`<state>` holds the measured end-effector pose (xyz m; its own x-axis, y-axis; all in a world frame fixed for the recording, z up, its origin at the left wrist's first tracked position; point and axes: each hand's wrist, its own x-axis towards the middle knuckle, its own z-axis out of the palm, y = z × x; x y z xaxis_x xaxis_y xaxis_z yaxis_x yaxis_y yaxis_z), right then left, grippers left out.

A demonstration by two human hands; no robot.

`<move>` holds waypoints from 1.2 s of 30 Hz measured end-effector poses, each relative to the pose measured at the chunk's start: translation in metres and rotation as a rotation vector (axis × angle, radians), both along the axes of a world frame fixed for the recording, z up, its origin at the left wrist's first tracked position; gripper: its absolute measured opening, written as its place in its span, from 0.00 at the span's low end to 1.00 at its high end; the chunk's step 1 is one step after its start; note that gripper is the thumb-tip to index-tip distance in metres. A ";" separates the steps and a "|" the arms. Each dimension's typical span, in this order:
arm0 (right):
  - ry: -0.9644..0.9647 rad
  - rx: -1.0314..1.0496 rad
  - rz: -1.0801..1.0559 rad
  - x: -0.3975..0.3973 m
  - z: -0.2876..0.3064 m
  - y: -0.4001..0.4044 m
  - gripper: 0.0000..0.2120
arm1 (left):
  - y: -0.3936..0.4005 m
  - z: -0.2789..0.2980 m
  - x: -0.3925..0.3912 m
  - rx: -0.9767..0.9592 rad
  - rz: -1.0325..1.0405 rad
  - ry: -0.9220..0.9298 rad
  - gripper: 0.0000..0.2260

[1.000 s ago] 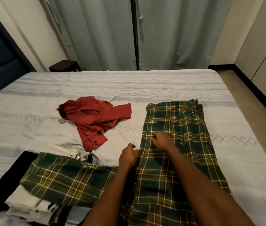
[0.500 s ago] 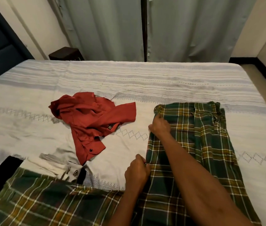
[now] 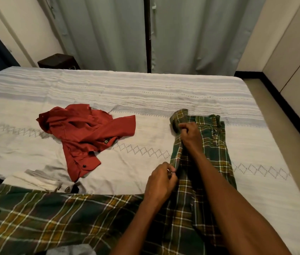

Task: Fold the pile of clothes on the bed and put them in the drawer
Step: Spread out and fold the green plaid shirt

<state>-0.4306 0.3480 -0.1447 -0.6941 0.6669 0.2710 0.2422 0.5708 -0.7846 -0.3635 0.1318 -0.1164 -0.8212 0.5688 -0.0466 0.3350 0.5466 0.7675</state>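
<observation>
Plaid trousers (image 3: 210, 162) spread on the bed (image 3: 145, 92), right of centre. Right hand (image 3: 189, 135) clamped on the leg's upper left edge, left hand (image 3: 161, 181) pinching the same edge lower down (likely to carry it across for a lengthwise fold). Red shirt (image 3: 88, 133) crumpled at centre left, awaiting folding.

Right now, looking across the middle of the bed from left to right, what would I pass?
Red shirt → diamond stitching on the bedspread → left hand pinching the edge of the green plaid garment → right hand gripping it farther up → bare bedspread → floor.
</observation>
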 end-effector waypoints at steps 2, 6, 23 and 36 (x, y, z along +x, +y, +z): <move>-0.020 -0.019 -0.066 0.015 -0.002 0.006 0.12 | 0.007 -0.001 0.000 -0.006 -0.095 -0.049 0.05; -0.554 0.037 -0.151 0.038 -0.011 0.016 0.20 | 0.007 -0.015 -0.007 -0.166 -0.301 -0.195 0.15; -0.488 0.208 0.493 0.100 0.003 -0.104 0.13 | -0.085 0.003 0.054 0.205 0.233 -0.107 0.18; -0.655 0.028 0.888 0.113 0.026 -0.247 0.18 | -0.191 -0.029 0.109 0.524 1.283 -0.536 0.41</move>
